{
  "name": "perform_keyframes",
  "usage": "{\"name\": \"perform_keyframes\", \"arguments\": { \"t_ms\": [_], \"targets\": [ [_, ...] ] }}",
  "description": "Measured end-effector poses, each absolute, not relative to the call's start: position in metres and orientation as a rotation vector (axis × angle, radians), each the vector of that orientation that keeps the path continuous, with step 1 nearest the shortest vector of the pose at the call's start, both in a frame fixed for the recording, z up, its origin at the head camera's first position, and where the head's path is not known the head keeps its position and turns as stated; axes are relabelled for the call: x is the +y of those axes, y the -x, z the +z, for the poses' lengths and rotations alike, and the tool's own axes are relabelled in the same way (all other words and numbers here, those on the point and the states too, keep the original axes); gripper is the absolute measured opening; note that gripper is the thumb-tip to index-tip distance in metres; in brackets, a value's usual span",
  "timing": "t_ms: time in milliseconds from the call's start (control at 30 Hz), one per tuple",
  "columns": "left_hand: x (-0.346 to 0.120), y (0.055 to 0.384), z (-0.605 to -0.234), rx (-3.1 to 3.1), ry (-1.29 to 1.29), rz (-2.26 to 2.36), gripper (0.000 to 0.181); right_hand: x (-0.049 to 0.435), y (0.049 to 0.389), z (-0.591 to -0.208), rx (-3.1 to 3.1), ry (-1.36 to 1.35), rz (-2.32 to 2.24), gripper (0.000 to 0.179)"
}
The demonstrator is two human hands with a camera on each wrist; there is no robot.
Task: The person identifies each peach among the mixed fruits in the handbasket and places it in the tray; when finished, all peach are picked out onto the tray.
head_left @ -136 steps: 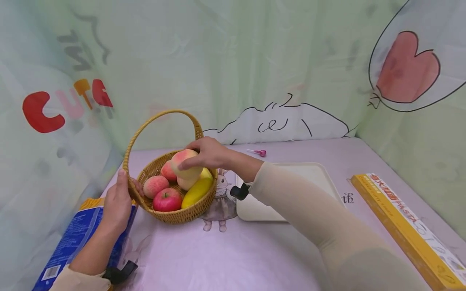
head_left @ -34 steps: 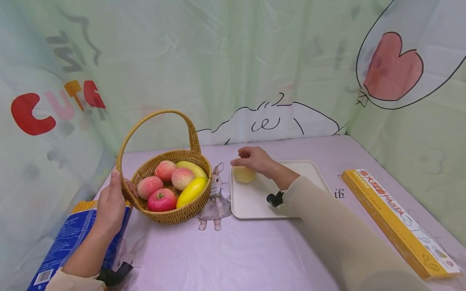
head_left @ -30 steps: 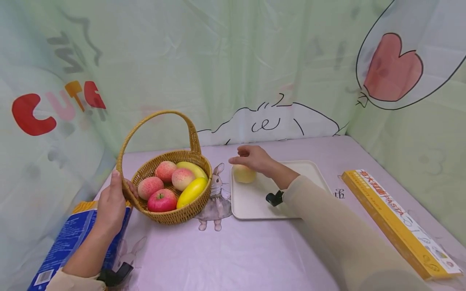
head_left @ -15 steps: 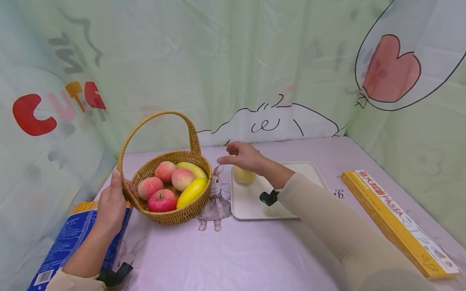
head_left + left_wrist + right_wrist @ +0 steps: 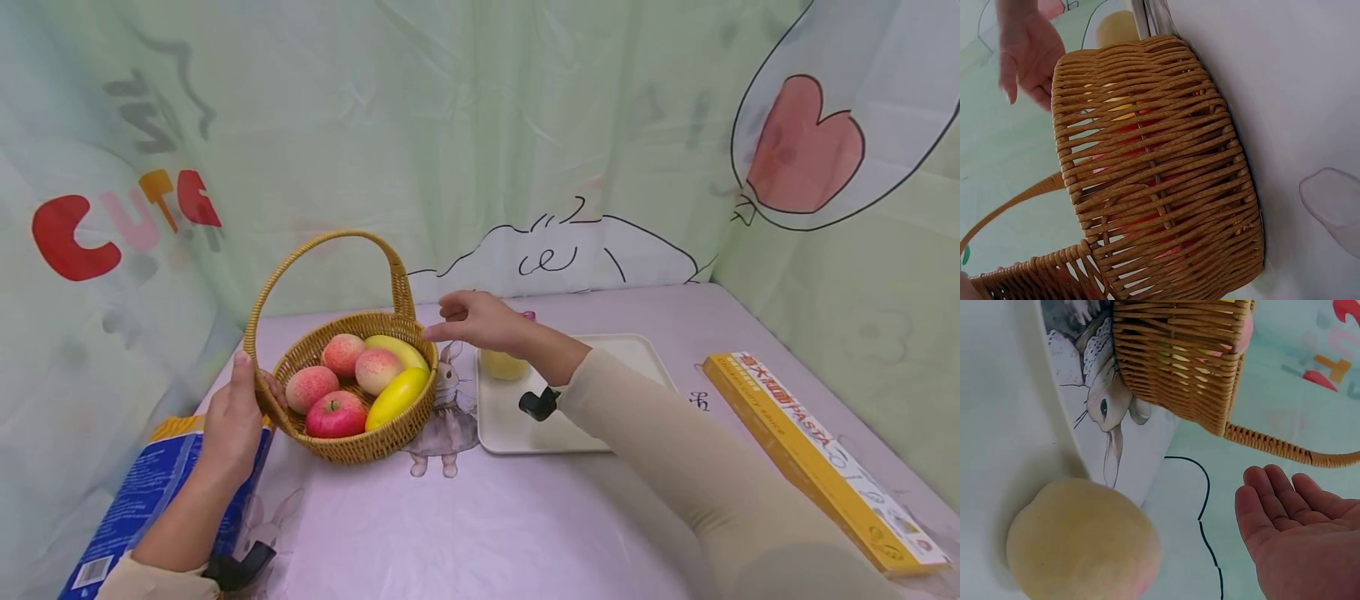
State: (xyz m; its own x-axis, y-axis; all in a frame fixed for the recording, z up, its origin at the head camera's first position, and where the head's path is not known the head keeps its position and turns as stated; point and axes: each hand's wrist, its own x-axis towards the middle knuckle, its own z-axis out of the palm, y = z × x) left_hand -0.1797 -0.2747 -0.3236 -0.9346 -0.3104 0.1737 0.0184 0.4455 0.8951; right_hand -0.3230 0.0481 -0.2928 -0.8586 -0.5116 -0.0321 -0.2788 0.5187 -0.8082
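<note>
My left hand [image 5: 234, 417] grips the wicker basket [image 5: 352, 450] at the left foot of its handle, thumb outside and fingers toward the inside. In the basket lie a red apple [image 5: 336, 415], several pinkish peaches [image 5: 311, 389] and two long yellow fruits [image 5: 397, 398]. A big pale yellow peach [image 5: 1085, 540] rests on the left part of the cream tray [image 5: 540, 437]; my right forearm partly covers it in the head view. My right hand [image 5: 480, 321] is in the air between tray and basket, near the basket's right rim, fingers loosely bent, holding nothing.
A blue packet [image 5: 150, 492] lies left of the basket, under my left forearm. Along the right side lies a yellow pasta box [image 5: 817, 458]. Behind my right wrist a pink lollipop [image 5: 529, 316] just shows. Printed curtains stand behind and at both sides.
The big peach went from the basket to the tray in my right hand, which then let go. That hand has since moved left toward the basket. My left hand stays on the basket.
</note>
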Motion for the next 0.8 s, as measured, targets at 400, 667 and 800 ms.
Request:
{"name": "perform_keyframes", "arguments": {
  "t_ms": [400, 667, 800],
  "targets": [
    [-0.276, 0.181, -0.324, -2.398, -0.260, -1.488, 0.071, 0.029, 0.318, -0.277, 2.476, 0.743, -1.111, 0.086],
    [-0.277, 0.180, -0.324, -2.408, -0.247, -1.481, 0.073, 0.016, 0.317, -0.270, 2.501, 0.806, -1.005, 0.080],
    [-0.277, 0.180, -0.324, -2.409, -0.236, -1.492, 0.074, 0.010, 0.317, -0.267, 2.508, 0.838, -0.947, 0.072]
  ]
}}
